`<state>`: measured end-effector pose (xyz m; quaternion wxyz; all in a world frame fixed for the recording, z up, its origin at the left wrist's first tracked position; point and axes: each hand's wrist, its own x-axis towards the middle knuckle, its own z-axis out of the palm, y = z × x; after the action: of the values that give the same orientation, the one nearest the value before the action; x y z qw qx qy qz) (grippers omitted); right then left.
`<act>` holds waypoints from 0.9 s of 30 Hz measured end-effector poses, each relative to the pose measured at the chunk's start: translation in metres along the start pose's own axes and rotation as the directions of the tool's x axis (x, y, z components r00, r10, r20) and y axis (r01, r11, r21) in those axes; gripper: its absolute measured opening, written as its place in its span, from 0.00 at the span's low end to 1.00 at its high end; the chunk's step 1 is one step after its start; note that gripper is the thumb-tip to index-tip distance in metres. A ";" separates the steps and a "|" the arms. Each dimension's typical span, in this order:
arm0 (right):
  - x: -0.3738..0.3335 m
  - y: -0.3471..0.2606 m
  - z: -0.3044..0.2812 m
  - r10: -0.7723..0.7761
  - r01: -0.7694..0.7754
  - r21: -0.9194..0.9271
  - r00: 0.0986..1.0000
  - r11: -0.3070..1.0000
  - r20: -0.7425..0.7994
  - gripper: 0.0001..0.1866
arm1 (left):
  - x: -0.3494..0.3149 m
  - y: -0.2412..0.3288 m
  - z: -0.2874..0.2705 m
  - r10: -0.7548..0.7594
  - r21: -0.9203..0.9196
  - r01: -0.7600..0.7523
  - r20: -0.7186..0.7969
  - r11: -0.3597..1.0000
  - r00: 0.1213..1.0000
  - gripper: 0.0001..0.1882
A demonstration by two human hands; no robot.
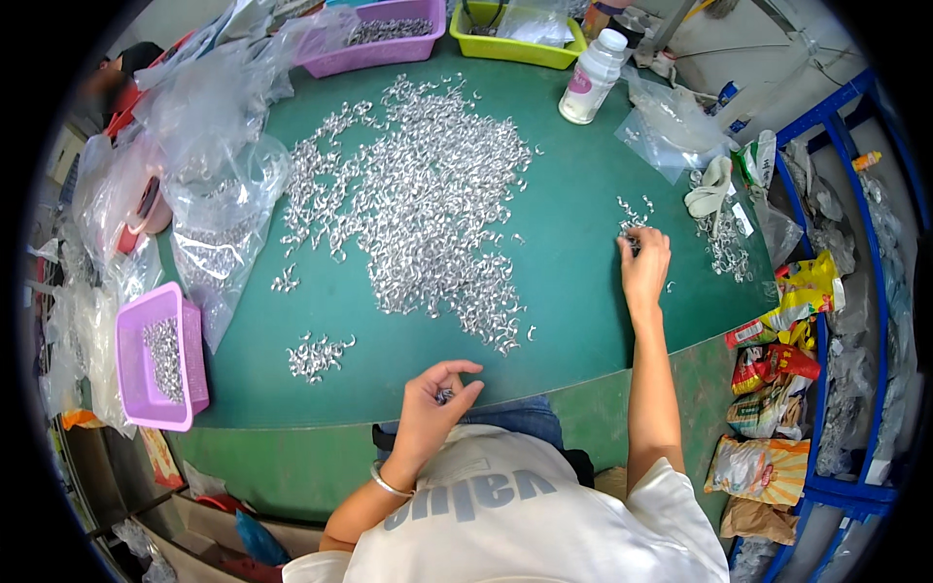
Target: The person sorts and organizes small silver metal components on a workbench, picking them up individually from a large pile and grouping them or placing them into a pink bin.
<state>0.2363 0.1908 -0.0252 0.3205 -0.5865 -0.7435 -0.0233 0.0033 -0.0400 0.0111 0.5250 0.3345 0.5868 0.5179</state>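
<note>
A broad heap of small curved silver metal pieces is spread over the green table. My left hand is at the near table edge, its fingers curled round a few of the metal pieces, which show in the palm. Stretched out to the right, my right hand has its fingertips closed at a small cluster of the same pieces. Some pieces show between those fingers; how many is hidden. Another small pile lies on the left part of the table, near the front.
A purple basket with metal pieces stands at the left, beside clear plastic bags. Along the back are another purple basket, a yellow-green basket and a white bottle. Gloves and more pieces lie far right, near blue shelving.
</note>
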 end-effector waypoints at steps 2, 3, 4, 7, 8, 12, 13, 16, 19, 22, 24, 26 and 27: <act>-0.009 -0.015 -0.004 -0.021 0.022 -0.026 0.999 0.999 0.033 0.11 | 0.004 -0.004 0.004 0.026 0.125 -0.029 0.026 0.992 0.999 0.09; -0.017 -0.029 -0.008 -0.112 0.112 0.049 0.994 0.992 -0.002 0.11 | 0.007 -0.006 0.006 0.037 0.187 -0.043 0.033 0.981 0.999 0.09; -0.030 -0.048 -0.015 -0.135 0.120 0.231 0.990 0.965 0.048 0.13 | 0.012 -0.014 0.008 0.102 0.279 -0.113 0.056 0.954 0.993 0.10; -0.064 -0.085 -0.022 -0.332 0.117 0.489 0.864 0.864 0.378 0.28 | 0.027 -0.022 0.024 0.321 0.598 -0.343 0.148 0.724 0.936 0.16; -0.071 -0.092 -0.023 -0.342 0.088 0.497 0.826 0.863 0.448 0.30 | 0.031 -0.019 0.028 0.297 0.705 -0.334 0.180 0.626 0.938 0.19; -0.093 -0.111 -0.015 -0.419 0.103 0.539 0.754 0.836 0.505 0.33 | 0.043 -0.020 0.029 0.308 0.790 -0.327 0.183 0.520 0.933 0.16; -0.098 -0.118 -0.012 -0.426 0.090 0.560 0.751 0.824 0.505 0.33 | 0.045 -0.022 0.026 0.334 0.799 -0.322 0.161 0.508 0.929 0.15; -0.108 -0.140 -0.009 -0.442 0.001 0.647 0.731 0.763 0.520 0.29 | 0.042 -0.029 0.013 0.406 0.824 -0.292 0.084 0.485 0.910 0.11; -0.099 -0.144 -0.002 -0.547 -0.082 0.782 0.669 0.618 0.503 0.25 | 0.041 -0.029 -0.002 0.452 0.841 -0.219 -0.035 0.495 0.891 0.07; -0.053 -0.132 0.008 -0.461 0.008 0.773 0.807 0.634 0.369 0.18 | 0.038 -0.017 -0.014 0.441 0.846 -0.124 -0.140 0.519 0.886 0.07; -0.010 -0.119 0.030 -0.397 0.132 0.668 0.880 0.732 0.260 0.19 | 0.035 -0.010 -0.009 0.445 0.804 -0.187 -0.106 0.565 0.889 0.09; 0.022 -0.108 0.056 -0.400 0.203 0.564 0.882 0.800 0.249 0.24 | 0.036 -0.014 0.003 0.462 0.784 -0.271 -0.022 0.558 0.887 0.13; 0.031 -0.106 0.067 -0.401 0.239 0.483 0.878 0.842 0.263 0.26 | 0.037 -0.014 0.008 0.421 0.807 -0.264 0.020 0.529 0.907 0.13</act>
<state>0.1091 0.2120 -0.0262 0.2957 -0.3591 -0.8633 0.1956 0.0044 -0.0066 -0.0121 0.1544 0.5934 0.7209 0.3231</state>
